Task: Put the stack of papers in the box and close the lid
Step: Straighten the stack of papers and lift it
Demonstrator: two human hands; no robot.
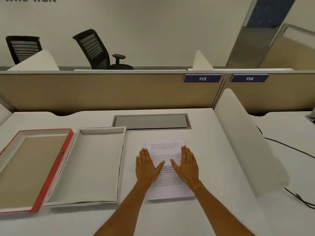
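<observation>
Flat, fingers spread, left hand (147,166) and right hand (187,165) pressed the stack of papers (166,151) — open box (102,132) at 9 o'clock, edges apart.

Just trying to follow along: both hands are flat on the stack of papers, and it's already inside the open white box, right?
Not quite. The left hand and right hand do lie flat on the stack of papers, but the stack rests on the desk, to the right of the open white box, which holds nothing. The head view shows this.
</observation>
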